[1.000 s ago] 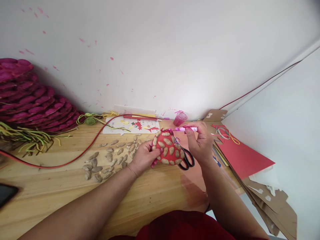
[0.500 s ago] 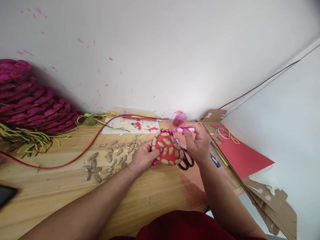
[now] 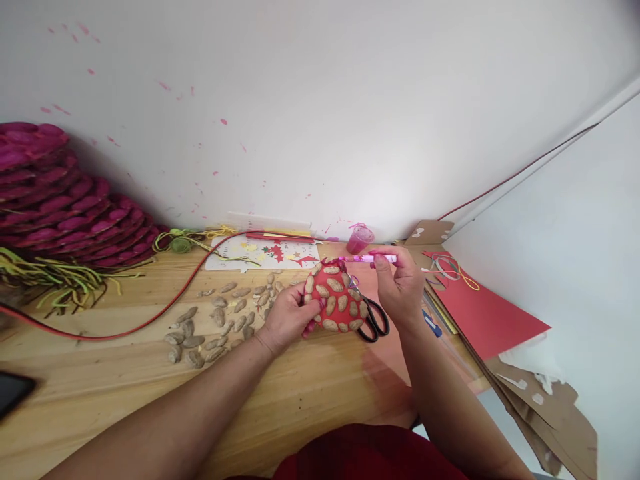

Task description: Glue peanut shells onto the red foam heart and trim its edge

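Two things are pinched in front of the pink cup (image 3: 360,239): the peanut-studded piece (image 3: 336,295) by the left hand (image 3: 290,312), best steadied, and the stained stick (image 3: 367,259) by the right hand (image 3: 401,285), best moved lightly.

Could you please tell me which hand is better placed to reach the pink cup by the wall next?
Probably the right hand: it is nearer the pink cup and holds the pink-stained stick, while the left hand grips the red peanut-covered piece.
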Action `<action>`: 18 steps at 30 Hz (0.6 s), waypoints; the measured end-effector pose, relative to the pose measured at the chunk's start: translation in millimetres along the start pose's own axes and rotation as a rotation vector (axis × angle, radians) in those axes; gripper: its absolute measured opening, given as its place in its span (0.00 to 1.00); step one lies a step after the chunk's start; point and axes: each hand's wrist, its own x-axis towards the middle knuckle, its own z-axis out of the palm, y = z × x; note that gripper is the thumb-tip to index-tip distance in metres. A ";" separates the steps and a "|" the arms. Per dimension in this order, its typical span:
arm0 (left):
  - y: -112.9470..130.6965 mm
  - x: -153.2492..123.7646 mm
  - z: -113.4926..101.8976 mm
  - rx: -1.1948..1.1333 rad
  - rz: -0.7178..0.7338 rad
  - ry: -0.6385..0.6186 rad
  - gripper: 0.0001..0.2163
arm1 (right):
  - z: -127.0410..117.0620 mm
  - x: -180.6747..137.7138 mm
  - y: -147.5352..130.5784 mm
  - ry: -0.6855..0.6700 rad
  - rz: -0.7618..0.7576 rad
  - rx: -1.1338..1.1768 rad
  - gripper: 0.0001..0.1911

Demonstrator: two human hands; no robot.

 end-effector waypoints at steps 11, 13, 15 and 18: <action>-1.8 0.8 -0.6 0.011 0.024 -0.016 0.13 | 0.1 -0.2 0.3 0.009 -0.002 -0.007 0.08; -1.0 0.5 0.0 0.007 0.021 -0.016 0.13 | -0.3 -0.4 0.0 0.007 -0.002 0.004 0.08; -0.4 0.5 0.5 0.006 0.023 -0.012 0.13 | -0.2 -0.4 -1.7 0.001 -0.009 0.014 0.07; -0.7 0.9 0.1 0.012 0.027 -0.008 0.12 | 0.2 0.4 -5.2 0.002 -0.051 -0.012 0.06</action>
